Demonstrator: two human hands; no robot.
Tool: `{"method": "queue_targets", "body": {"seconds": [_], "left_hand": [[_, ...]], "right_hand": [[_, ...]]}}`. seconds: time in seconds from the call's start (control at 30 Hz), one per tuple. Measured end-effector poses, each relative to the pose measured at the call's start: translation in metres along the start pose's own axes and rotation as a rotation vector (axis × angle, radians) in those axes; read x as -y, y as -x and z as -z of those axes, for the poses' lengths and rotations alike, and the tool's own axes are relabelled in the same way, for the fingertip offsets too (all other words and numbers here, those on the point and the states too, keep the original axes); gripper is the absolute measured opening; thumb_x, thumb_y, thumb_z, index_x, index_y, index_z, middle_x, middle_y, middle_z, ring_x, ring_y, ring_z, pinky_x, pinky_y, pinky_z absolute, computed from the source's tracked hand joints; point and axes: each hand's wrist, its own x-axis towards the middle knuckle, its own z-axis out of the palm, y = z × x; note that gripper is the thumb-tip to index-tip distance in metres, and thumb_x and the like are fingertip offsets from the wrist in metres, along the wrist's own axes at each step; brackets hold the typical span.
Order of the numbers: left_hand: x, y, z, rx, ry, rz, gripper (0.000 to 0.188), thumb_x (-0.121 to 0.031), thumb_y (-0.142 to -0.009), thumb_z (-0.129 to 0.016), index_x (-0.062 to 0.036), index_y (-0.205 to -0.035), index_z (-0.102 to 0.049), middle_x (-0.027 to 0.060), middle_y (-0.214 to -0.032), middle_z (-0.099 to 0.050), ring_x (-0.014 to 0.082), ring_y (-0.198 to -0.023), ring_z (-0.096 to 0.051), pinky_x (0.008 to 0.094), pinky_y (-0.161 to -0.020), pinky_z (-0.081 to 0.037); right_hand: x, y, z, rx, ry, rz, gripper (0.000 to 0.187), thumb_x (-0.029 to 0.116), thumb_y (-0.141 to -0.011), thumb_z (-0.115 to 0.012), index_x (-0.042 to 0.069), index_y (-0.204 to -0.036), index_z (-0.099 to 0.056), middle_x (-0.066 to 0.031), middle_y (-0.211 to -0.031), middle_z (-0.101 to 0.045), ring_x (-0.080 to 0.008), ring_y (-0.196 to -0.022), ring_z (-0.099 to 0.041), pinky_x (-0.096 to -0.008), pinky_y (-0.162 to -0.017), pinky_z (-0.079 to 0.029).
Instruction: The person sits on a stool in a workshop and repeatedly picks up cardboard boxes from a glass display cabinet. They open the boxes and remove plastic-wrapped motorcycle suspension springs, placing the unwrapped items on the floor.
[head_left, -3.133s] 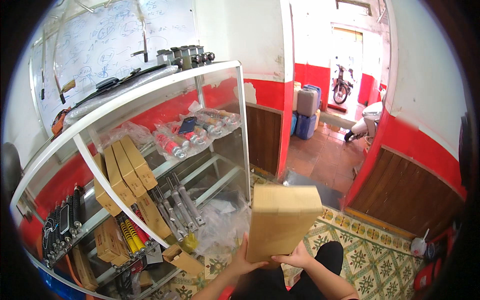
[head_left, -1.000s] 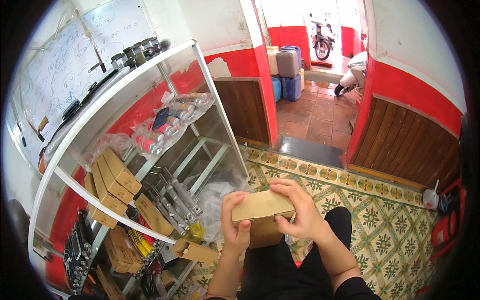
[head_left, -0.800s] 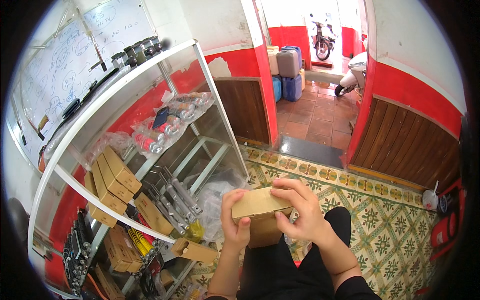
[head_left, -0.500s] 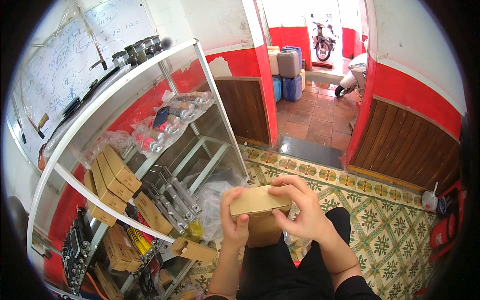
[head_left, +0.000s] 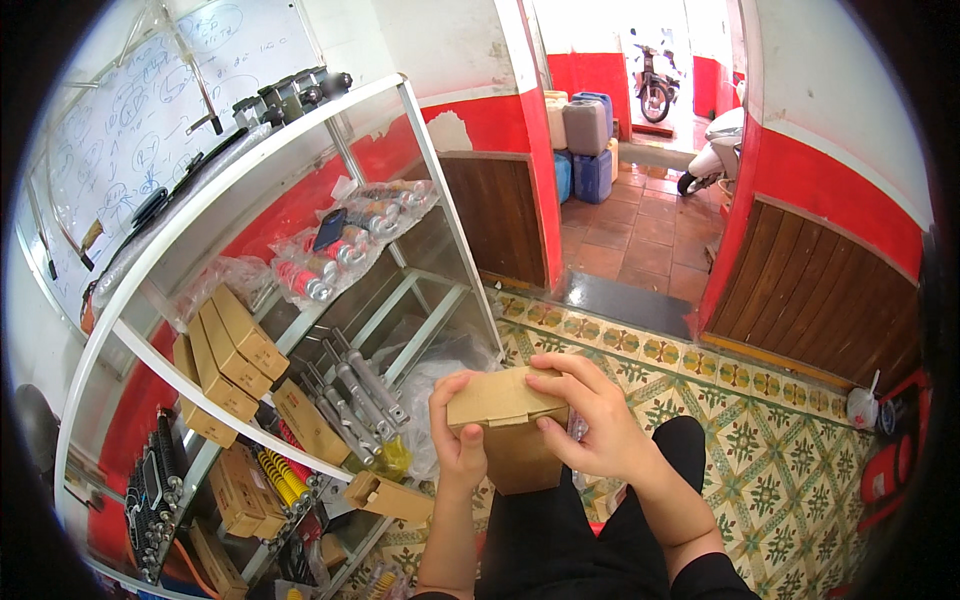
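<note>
A brown cardboard box point(head_left: 515, 455) stands upright over my lap, its top flap point(head_left: 505, 392) lying nearly flat with a slight gap along the front edge. My left hand point(head_left: 460, 430) grips the box's left side, thumb on the front face. On the right, my right hand point(head_left: 590, 415) holds the top right corner, its fingers over the flap and its thumb at the front edge. Whatever the box contains is hidden.
To the left, a white-framed metal shelf point(head_left: 440, 175) bears shock absorbers point(head_left: 300, 280), a phone point(head_left: 330, 229) and cardboard boxes point(head_left: 230, 350). An open box point(head_left: 390, 497) juts from its lower level. Plastic jugs point(head_left: 585, 130) stand beyond the doorway.
The box and both hands have shifted slightly left in view. The flap's front edge shows more of its tucked lip. Both hands keep their hold.
</note>
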Motion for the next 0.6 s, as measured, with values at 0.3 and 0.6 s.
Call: {"method": "queue_targets", "body": {"seconds": [0.3,0.6], "left_hand": [[-0.001,0.0036,0.0018,-0.008,0.006,0.001,0.073,-0.063,-0.087,-0.054,0.0012,-0.122,-0.046,0.0181,-0.119,-0.051,0.0255,-0.109,-0.053,0.0367,-0.094,-0.042],[0.0003,0.0036,0.0025,0.025,0.054,-0.014,0.068,-0.055,-0.09,-0.056,0.0001,-0.127,-0.043,0.0146,-0.119,-0.049,0.0234,-0.108,-0.049,0.0347,-0.095,-0.039]], "right_hand": [[0.0027,0.0024,-0.0034,-0.062,-0.038,-0.012,0.041,0.01,-0.071,-0.077,0.005,-0.109,-0.065,-0.0156,-0.119,-0.059,-0.0328,-0.106,-0.059,-0.0392,-0.089,-0.049],[0.0047,0.0004,-0.0007,-0.059,-0.068,-0.049,0.042,0.008,-0.065,-0.081,0.003,-0.105,-0.067,-0.015,-0.119,-0.061,-0.0313,-0.109,-0.061,-0.0386,-0.092,-0.049]]}}
